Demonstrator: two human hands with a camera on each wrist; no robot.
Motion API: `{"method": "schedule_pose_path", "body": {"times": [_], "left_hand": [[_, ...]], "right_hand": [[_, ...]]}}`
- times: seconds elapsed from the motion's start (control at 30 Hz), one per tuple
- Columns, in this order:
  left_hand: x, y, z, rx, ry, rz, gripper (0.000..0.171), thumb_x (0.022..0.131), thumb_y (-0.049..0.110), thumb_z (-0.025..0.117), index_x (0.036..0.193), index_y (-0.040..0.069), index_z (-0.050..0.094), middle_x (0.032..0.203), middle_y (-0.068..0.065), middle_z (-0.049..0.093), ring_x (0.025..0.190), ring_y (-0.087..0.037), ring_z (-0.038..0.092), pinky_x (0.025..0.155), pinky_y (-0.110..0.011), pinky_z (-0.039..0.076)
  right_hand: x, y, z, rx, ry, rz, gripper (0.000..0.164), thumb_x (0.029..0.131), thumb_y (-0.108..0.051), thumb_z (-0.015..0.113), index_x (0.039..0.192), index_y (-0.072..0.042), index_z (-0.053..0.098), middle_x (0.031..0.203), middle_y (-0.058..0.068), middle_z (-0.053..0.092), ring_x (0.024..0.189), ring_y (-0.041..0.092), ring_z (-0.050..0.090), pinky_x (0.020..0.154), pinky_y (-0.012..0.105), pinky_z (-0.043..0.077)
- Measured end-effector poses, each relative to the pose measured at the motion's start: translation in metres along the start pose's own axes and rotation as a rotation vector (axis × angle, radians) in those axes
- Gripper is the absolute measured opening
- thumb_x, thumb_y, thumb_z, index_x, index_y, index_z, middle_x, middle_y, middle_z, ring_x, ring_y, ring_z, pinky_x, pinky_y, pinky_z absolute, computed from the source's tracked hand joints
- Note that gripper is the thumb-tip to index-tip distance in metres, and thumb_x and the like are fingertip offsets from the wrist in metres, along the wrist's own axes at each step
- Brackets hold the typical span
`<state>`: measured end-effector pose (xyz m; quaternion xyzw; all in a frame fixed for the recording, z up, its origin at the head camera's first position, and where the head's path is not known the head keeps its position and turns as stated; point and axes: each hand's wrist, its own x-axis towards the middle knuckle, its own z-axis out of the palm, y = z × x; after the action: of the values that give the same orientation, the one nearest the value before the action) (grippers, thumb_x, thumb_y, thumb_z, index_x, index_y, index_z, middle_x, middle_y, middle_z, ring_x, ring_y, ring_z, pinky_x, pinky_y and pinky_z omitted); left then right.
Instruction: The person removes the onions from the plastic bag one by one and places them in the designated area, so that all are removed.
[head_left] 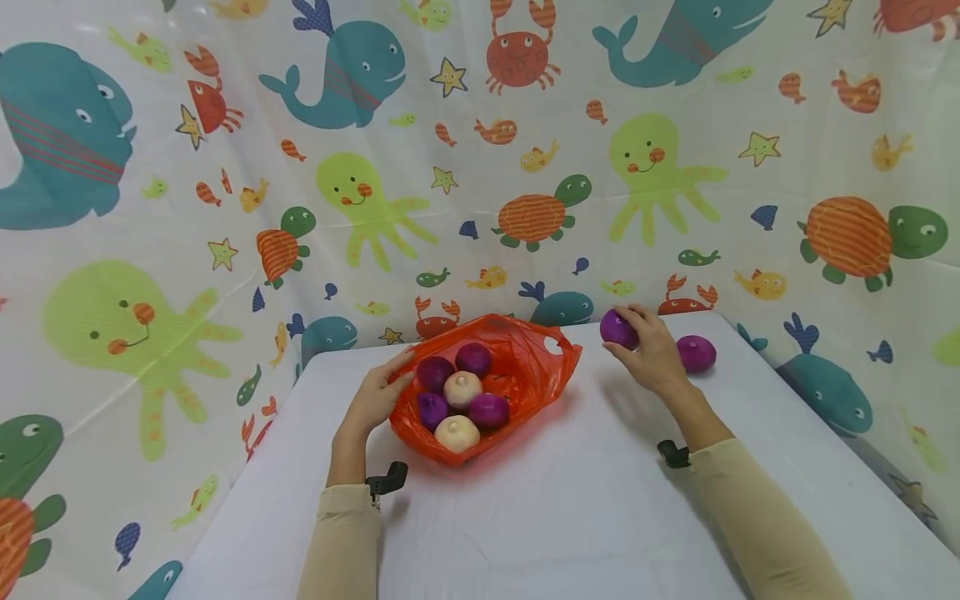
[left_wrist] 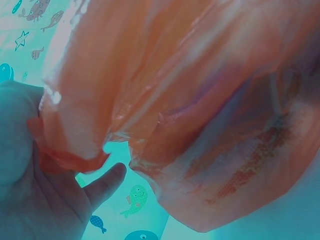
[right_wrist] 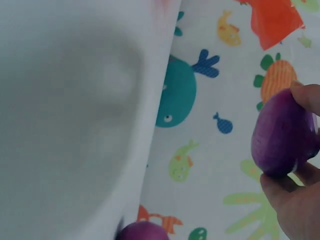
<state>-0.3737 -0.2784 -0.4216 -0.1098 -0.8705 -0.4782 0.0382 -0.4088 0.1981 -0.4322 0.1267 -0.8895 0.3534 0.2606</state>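
Observation:
My left hand [head_left: 375, 395] grips the left rim of an orange-red plastic bag [head_left: 531, 367], which lies open on the table. Inside are several purple onions [head_left: 474, 359] and two whitish, round vegetables [head_left: 457, 434], perhaps white onions. In the left wrist view the translucent bag [left_wrist: 165, 125] hides its contents, and its edge runs past the thumb. Between thumb and fingertips, my right hand [head_left: 651, 353] holds a purple onion [right_wrist: 282, 134] raised over the table, right of the bag. Another purple onion [head_left: 697, 354] rests on the table behind that hand.
A white-covered table [head_left: 570, 508] spreads beneath everything. Behind and beside it hangs a curtain [head_left: 465, 192] printed with sea animals. Each wrist carries a small black camera mount [head_left: 387, 478].

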Motion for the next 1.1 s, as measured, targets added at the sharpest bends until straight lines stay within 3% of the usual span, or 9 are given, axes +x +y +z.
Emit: {"method": "schedule_pose_path", "body": {"times": [0.23, 0.6, 1.1], "left_hand": [[0.001, -0.001, -0.001, -0.003, 0.008, -0.013, 0.051, 0.108, 0.02, 0.054, 0.158, 0.021, 0.047, 0.168, -0.002, 0.039, 0.156, -0.037, 0.034, 0.116, -0.055, 0.042], [0.0, 0.0, -0.001, 0.009, 0.006, -0.003, 0.051, 0.108, 0.02, 0.054, 0.158, 0.021, 0.047, 0.168, -0.002, 0.039, 0.156, -0.037, 0.034, 0.116, -0.055, 0.042], [-0.001, -0.001, 0.0, -0.01, -0.001, -0.034, 0.051, 0.108, 0.022, 0.053, 0.158, 0.023, 0.046, 0.168, -0.001, 0.039, 0.154, -0.037, 0.036, 0.113, -0.053, 0.045]], "right_hand": [[0.001, 0.013, -0.003, -0.005, 0.006, 0.069, 0.068, 0.092, -0.02, 0.079, 0.153, -0.014, 0.05, 0.156, 0.023, 0.044, 0.141, 0.05, 0.042, 0.108, 0.071, 0.045], [0.0, 0.031, -0.006, -0.082, -0.02, 0.108, 0.065, 0.091, -0.02, 0.08, 0.149, -0.012, 0.053, 0.154, 0.021, 0.049, 0.137, 0.049, 0.039, 0.109, 0.073, 0.04], [-0.004, 0.048, -0.011, -0.073, -0.12, 0.184, 0.069, 0.093, -0.017, 0.077, 0.154, -0.004, 0.046, 0.155, 0.036, 0.036, 0.141, 0.059, 0.034, 0.113, 0.079, 0.03]]}}
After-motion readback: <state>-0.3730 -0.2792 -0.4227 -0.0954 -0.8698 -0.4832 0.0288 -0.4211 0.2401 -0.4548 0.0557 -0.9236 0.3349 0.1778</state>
